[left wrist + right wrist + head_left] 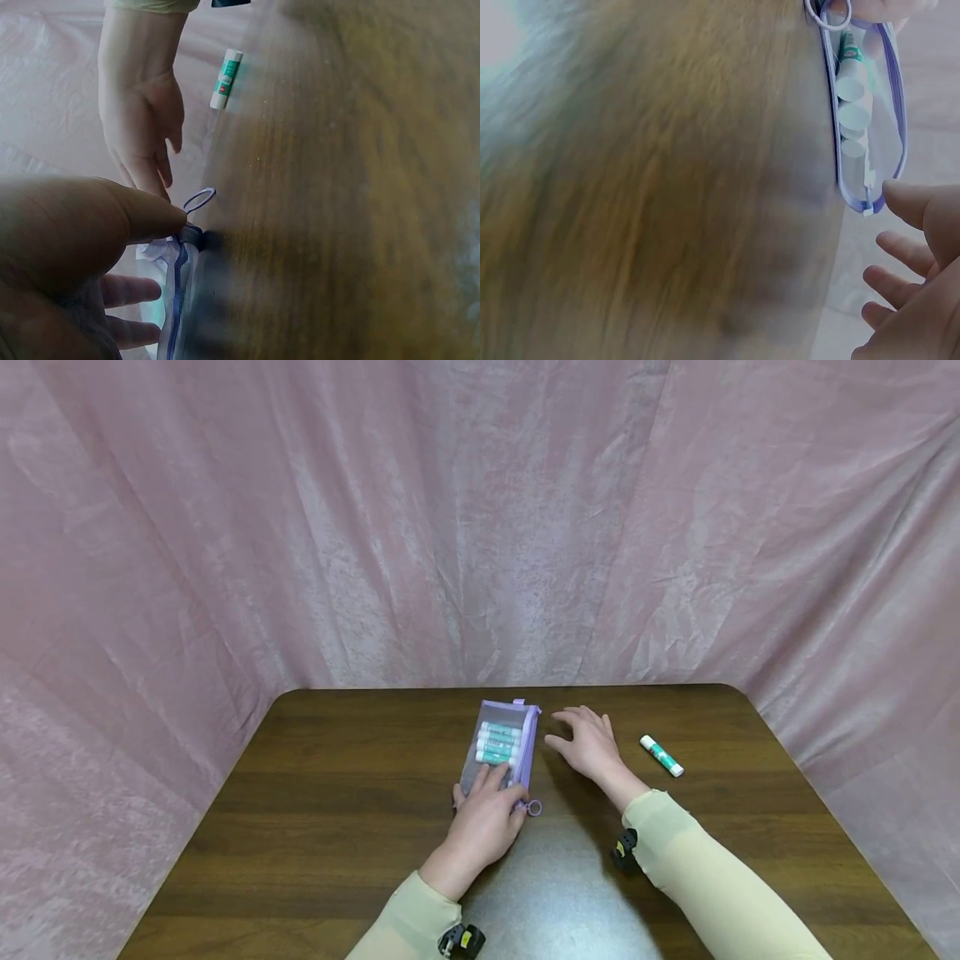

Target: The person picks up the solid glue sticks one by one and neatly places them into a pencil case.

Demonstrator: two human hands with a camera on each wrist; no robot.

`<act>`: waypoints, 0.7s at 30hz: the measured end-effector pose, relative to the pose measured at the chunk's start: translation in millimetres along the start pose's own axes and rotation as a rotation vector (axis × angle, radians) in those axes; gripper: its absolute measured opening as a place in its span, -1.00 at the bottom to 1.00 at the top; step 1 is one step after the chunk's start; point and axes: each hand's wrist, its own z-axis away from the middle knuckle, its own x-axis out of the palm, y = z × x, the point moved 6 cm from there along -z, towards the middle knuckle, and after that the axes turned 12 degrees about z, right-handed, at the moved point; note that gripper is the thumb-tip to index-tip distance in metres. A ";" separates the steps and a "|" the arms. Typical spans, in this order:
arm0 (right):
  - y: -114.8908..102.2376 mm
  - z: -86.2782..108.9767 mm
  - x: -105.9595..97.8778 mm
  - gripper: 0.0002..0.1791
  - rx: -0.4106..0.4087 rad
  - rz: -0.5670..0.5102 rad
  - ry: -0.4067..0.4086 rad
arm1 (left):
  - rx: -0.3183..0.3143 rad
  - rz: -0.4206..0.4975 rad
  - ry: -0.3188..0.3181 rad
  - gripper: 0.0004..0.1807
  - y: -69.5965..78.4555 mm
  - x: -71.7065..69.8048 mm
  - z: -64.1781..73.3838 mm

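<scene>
A clear pouch with a purple zipper edge lies on the table, its mouth gaping in the right wrist view. Several green-and-white glue sticks are inside, their white ends showing through the opening. My left hand holds the pouch's near end, thumb at the zipper edge beside the purple ring pull. To the right of the pouch's far part, my right hand hovers with spread fingers and nothing in them. One more glue stick lies on the table, right of that hand.
Brown wood-patterned table extends around both hands. A pink curtain hangs behind the table's far edge and along its sides. Both forearms wear pale sleeves, with a small black device at each wrist.
</scene>
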 end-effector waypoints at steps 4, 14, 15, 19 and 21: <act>4.2 5.7 -4.8 -0.38 -0.018 0.014 0.022 | -0.003 0.004 0.000 -0.89 0.2 0.2 0.7; 12.8 19.4 -18.3 -0.35 -0.064 0.025 0.043 | 0.004 0.004 0.007 -0.88 0.6 -0.5 1.1; 13.7 21.1 -19.4 -0.35 -0.065 0.025 0.041 | 0.004 0.005 0.007 -0.88 0.7 -0.5 1.1; 18.2 28.0 -24.1 -0.36 -0.078 0.043 0.050 | 0.004 0.007 0.010 -0.89 0.4 -0.6 1.1; 21.8 31.6 -26.8 -0.37 -0.085 0.056 0.060 | 0.006 0.006 0.013 -0.90 0.3 -0.5 1.2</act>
